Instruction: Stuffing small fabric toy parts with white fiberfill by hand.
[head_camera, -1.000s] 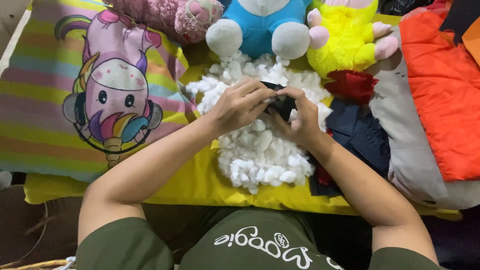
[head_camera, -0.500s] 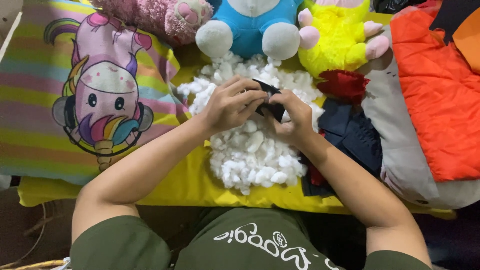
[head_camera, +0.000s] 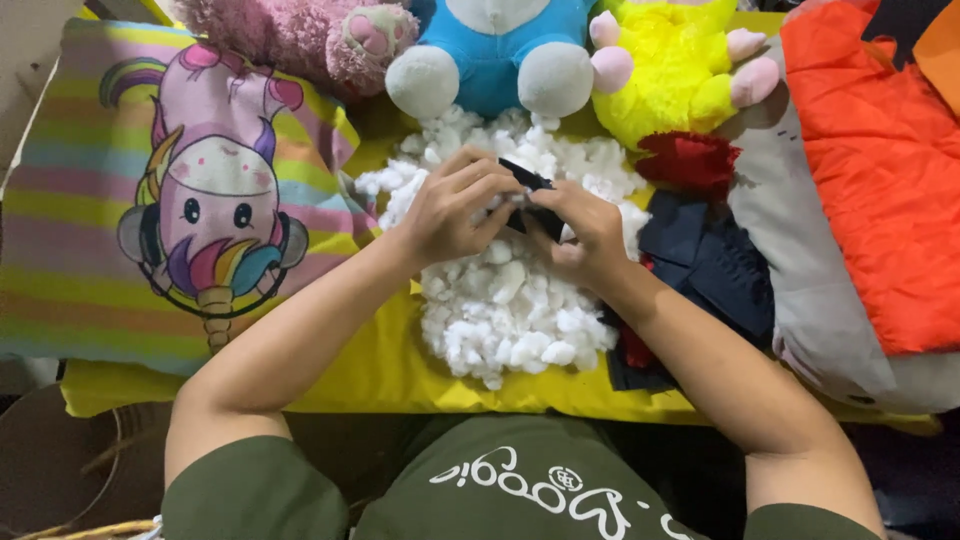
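Head view: left hand (head_camera: 455, 212) and right hand (head_camera: 590, 235) fingers pinch a dark fabric piece (head_camera: 530, 195) over white stuffing (head_camera: 510, 310).

We saw a small dark fabric piece (head_camera: 530, 195) pinched betw. both hands, held above a loose heap of white stuffing fluff (head_camera: 515, 300) that lay spread on the yellow cloth (head_camera: 360, 370)

No packages, labels, signs or screens show anywhere in the view. Nothing boxed, bagged, tagged or lit stands at any clock position around the middle; only soft cloth things and loose white stuffing lie there, none of them wrapped or carrying a tag that can be made out.
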